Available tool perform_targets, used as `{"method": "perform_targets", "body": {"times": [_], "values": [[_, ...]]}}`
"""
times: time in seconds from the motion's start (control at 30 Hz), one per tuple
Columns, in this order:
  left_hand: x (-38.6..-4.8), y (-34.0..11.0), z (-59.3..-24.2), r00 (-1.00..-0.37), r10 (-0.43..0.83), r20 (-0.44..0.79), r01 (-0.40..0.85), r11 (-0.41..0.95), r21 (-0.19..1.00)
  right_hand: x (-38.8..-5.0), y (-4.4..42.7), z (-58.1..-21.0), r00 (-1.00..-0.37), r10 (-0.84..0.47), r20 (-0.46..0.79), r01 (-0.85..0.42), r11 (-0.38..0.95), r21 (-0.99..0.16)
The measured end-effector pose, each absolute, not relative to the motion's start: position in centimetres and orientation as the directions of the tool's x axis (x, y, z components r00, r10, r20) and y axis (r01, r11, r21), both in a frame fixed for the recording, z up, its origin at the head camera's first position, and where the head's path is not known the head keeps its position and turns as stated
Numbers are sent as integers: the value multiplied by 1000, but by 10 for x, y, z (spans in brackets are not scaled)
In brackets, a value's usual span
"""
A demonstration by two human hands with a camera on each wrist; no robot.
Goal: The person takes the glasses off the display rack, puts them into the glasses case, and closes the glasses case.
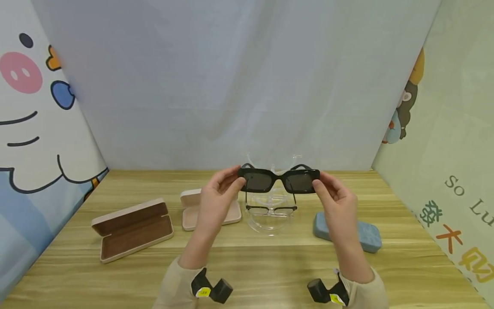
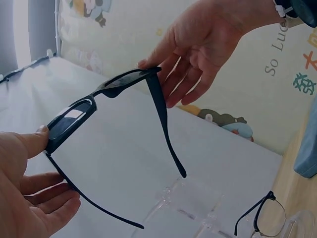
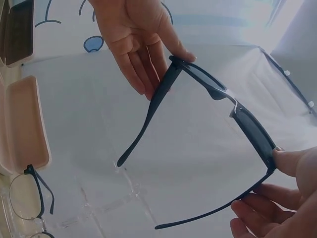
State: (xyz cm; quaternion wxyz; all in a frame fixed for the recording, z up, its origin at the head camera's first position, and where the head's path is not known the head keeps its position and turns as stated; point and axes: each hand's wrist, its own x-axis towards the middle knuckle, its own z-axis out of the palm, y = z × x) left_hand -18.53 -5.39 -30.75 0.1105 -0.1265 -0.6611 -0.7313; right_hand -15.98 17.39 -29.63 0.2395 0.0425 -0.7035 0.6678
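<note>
Black rectangular sunglasses (image 1: 278, 180) are held up above the table with both temples unfolded and pointing away. My left hand (image 1: 219, 199) pinches one end of the frame, thumb on the front and fingers behind at the hinge. At the other end my right hand (image 1: 339, 206) pinches the frame the same way. Behind and below them stands a clear display stand (image 1: 266, 227). Dark half-rimmed eyeglasses (image 1: 271, 210) rest on its lower tier. In the left wrist view, the temples of the sunglasses (image 2: 163, 114) spread over the stand, touching nothing I can make out.
An open case with brown lining (image 1: 135, 236) lies at the left. Beside it sits an open pale pink case (image 1: 191, 219), partly behind my left arm. A closed blue case (image 1: 368, 236) lies at the right, partly hidden by my right forearm. A white curtain (image 1: 231, 86) hangs behind.
</note>
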Motion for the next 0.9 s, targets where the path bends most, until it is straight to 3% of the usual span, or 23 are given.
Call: {"method": "perform_targets", "body": {"times": [0.4, 0.9], "values": [[-172, -54, -297, -885, 0, 465, 456, -201, 867, -143, 169, -288, -798, 253, 547, -521, 164, -837], [-169, -49, -296, -898, -39, 439, 432, -274, 859, -146, 169, -291, -705, 205, 679, -676, 95, -731]]}}
